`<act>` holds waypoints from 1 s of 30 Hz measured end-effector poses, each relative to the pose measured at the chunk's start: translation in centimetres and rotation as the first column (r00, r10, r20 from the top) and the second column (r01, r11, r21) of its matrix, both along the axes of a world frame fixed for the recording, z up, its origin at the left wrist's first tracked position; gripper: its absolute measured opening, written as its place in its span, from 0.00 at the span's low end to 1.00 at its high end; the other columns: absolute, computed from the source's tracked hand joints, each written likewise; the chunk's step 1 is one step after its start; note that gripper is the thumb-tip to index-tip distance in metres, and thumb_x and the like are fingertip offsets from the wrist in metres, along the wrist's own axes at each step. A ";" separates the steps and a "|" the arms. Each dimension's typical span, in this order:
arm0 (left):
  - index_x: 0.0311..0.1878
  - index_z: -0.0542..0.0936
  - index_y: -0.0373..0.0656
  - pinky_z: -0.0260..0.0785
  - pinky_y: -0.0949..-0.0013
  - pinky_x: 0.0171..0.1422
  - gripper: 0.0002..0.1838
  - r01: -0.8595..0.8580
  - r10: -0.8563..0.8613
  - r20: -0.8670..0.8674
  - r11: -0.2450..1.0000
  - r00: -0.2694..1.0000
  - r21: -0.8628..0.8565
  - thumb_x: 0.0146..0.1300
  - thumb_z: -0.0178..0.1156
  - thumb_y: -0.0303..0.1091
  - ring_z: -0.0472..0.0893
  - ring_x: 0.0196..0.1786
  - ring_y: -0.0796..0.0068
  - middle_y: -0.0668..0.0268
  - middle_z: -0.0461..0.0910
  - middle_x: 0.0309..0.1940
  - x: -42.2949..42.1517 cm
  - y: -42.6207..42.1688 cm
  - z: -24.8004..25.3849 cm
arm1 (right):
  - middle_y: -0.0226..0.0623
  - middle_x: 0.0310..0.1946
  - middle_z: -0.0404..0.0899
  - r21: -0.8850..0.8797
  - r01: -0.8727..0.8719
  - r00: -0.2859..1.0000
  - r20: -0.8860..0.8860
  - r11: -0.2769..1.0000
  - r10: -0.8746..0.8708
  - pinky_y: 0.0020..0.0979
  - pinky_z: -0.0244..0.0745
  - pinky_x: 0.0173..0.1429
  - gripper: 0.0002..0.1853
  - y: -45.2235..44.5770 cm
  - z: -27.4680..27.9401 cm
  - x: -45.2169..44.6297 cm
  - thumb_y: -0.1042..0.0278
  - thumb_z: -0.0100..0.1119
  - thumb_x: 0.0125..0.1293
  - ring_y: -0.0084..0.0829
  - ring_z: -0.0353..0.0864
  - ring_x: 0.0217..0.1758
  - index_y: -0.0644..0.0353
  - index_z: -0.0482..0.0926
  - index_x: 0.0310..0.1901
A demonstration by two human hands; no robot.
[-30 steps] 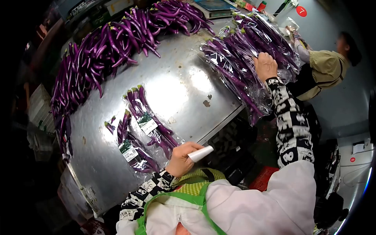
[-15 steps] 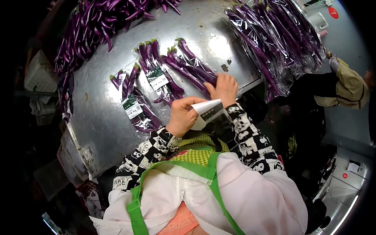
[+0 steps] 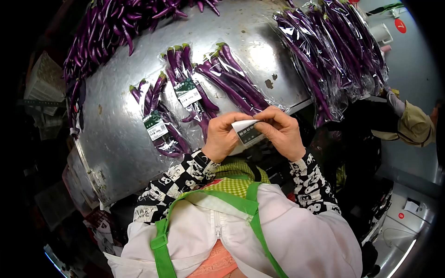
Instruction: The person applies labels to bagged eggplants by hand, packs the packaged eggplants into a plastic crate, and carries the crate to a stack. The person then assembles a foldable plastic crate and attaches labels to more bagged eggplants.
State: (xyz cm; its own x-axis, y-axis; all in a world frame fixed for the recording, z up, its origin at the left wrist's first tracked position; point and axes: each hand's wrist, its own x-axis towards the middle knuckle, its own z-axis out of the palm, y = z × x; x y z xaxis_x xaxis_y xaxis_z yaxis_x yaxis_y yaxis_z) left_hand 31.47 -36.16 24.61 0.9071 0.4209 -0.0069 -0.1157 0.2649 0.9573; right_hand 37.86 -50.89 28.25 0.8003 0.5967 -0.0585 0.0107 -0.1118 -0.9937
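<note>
My left hand (image 3: pixel 220 137) is closed on a white-and-dark-green printed label (image 3: pixel 251 133), pinching its left side just past the table's front edge. My right hand (image 3: pixel 283 135) pinches the label's upper right edge between thumb and finger. Right above both hands lies a clear bag of long purple eggplants (image 3: pixel 234 83), with no label visible on it. To its left are two more bags, the middle bag (image 3: pixel 178 62) and the left bag (image 3: pixel 172 139), each bearing a green-and-white label.
Loose eggplants (image 3: pixel 106 39) are heaped at the table's far left. Several bagged eggplants (image 3: pixel 331 55) are piled at the right end of the metal table (image 3: pixel 116 162). Another person's sleeve (image 3: pixel 414 123) shows at far right. A white crate (image 3: pixel 46 78) stands left.
My right hand has come off the right eggplant bag and back to the label, now pinching its edge. That bag's eggplants lie closer together. My left hand still holds the label.
</note>
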 end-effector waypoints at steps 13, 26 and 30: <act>0.32 0.83 0.40 0.72 0.67 0.33 0.15 0.692 -0.298 -0.696 0.607 0.654 0.391 0.50 0.69 0.43 0.81 0.25 0.66 0.59 0.82 0.25 -3.2 1.6 -5.1 | 0.29 0.38 0.74 -0.209 -0.048 0.998 0.030 0.977 0.056 0.22 0.67 0.45 0.04 3.2 -3.4 7.7 0.71 0.60 0.62 0.19 0.72 0.40 0.61 0.79 0.36; 0.24 0.76 0.41 0.70 0.67 0.29 0.09 0.395 -0.566 0.185 0.739 0.804 0.546 0.49 0.69 0.28 0.78 0.27 0.63 0.61 0.77 0.26 -2.5 0.6 0.1 | 0.58 0.48 0.77 -0.401 0.135 0.968 0.249 0.906 -0.034 0.37 0.72 0.56 0.37 9.1 -16.4 12.4 0.60 0.66 0.55 0.47 0.79 0.51 0.64 0.61 0.64; 0.29 0.78 0.39 0.72 0.71 0.34 0.07 0.403 -0.543 0.261 0.804 0.798 0.438 0.52 0.68 0.27 0.80 0.35 0.66 0.55 0.78 0.40 -2.2 -1.2 1.4 | 0.51 0.45 0.80 -0.359 0.065 0.982 0.190 0.931 0.005 0.35 0.74 0.54 0.33 14.1 -15.4 12.4 0.57 0.68 0.53 0.43 0.81 0.48 0.63 0.69 0.58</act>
State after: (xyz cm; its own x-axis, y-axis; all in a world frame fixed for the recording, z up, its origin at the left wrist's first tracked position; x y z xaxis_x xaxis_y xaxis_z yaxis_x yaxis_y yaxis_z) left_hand 29.32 -37.39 26.02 0.8967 -0.1527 0.4154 -0.4140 0.0423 0.9093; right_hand 50.28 -36.81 12.81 0.8350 0.5381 -0.1152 0.1810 -0.4662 -0.8660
